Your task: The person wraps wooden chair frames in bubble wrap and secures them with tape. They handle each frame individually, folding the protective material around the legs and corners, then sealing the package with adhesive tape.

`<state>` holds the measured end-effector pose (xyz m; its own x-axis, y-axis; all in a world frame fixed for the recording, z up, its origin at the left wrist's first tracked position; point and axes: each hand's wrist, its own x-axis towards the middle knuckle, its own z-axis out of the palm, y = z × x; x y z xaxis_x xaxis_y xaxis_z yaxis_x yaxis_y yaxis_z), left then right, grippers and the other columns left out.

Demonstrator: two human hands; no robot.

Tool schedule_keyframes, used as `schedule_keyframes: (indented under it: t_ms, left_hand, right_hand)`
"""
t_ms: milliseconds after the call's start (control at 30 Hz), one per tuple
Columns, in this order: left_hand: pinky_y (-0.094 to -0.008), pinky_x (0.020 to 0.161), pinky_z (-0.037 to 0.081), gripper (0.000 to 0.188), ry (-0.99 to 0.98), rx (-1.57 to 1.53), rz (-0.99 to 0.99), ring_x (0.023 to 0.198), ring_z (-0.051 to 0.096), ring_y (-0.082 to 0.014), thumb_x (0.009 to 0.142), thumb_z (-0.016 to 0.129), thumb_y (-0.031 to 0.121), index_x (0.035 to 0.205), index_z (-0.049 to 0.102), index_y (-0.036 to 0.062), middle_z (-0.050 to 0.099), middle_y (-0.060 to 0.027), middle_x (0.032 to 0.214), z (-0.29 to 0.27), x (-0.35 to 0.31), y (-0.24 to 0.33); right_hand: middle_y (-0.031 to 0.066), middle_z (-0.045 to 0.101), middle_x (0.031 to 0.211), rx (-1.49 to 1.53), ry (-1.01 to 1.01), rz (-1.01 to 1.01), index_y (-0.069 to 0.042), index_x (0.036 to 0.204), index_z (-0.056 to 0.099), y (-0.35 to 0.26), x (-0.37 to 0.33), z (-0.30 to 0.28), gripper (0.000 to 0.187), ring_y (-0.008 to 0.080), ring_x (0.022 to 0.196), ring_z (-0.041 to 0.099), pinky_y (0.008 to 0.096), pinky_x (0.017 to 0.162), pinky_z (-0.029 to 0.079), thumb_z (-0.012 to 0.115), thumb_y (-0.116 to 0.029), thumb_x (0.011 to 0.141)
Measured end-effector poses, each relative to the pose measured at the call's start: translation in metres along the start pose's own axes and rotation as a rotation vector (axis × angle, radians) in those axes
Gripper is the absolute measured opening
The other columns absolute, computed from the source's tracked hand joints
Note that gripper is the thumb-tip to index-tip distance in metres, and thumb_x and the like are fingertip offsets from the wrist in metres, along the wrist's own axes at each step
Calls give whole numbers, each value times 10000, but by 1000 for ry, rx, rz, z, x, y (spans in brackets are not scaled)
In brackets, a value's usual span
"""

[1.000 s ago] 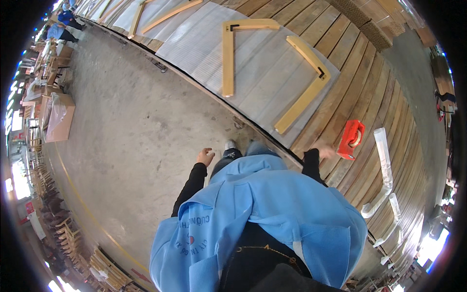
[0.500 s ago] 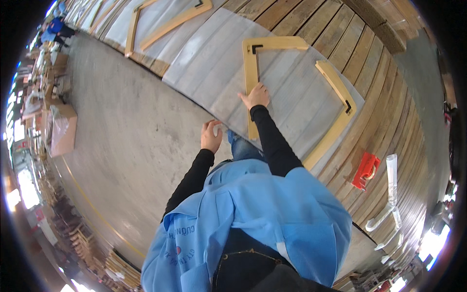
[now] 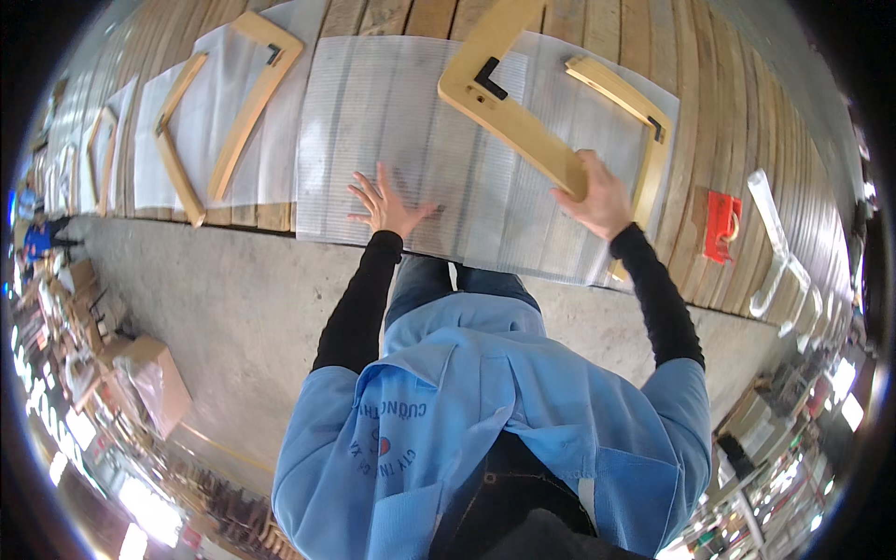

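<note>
In the head view, an angled wooden piece [image 3: 513, 131] is held by the right hand [image 3: 602, 196] at the end nearest the body; that end is pinched between the thumb and the fingers. A black bracket [image 3: 490, 79] is seated in its inner corner, and the piece is held aslant over a translucent sheet [image 3: 364, 103]; whether the sheet is touched by any part of it cannot be told. The left hand [image 3: 387, 210] is placed at the front of the same sheet, its fingers spread wide and nothing grasped; whether the palm is pressed down cannot be made out. The sheet is laid on a slatted wooden table [image 3: 705, 112], and near its right edge a second wooden piece [image 3: 635, 98] is set down, also fitted with a black bracket. To the left, two more angled pieces [image 3: 257, 107] are rested on another sheet [image 3: 201, 93]. On the bare slats at the right, a roll of tape [image 3: 734, 226] is carried in a red tape dispenser [image 3: 716, 219], and beside it angled shapes [image 3: 771, 215] are seen enclosed in whitish wrapping, by which whatever is inside is hidden. On the floor side at the left, a cardboard box [image 3: 168, 392] is partly covered by clear plastic film [image 3: 143, 378]; its contents cannot be made out.
</note>
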<state>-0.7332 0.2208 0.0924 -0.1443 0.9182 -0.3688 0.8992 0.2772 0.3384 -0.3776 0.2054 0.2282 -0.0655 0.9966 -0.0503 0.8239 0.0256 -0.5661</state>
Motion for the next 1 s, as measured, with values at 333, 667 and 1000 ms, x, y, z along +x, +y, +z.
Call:
schedule_keyframes:
  t_ms: [333,667,1000]
  left_hand:
    - [-444,1118,390,1029,-641,-1498,591,1413,455,-304,910,439,797,1560,298,12,453,-202,1527,-191,64,100]
    - [-478,825,583,854,-831,-1447,434,891,721,-365,930,641,501,1537,308,1,635,-174,1045,-215,61,113]
    - [-485,813,536,724,-674,-1967,196,878,642,-301,968,594,546,1542,330,193,593,-88,1081,-163,81,119]
  right_hand:
    - [103,631,1045,-351,123,-470,-92,1205,551,-20,-14,-52,760,308,859,667,407,711,560,891,-172,530]
    - [80,617,1045,-469,66,-562,-107,1228,558,-22,-8,-25,737,249,850,639,364,745,538,857,-222,564]
    - [271,395,1498,2046,552,33,-38,1565,239,-51,-6,22,934,382,1401,413,557,1160,327,707,-521,917]
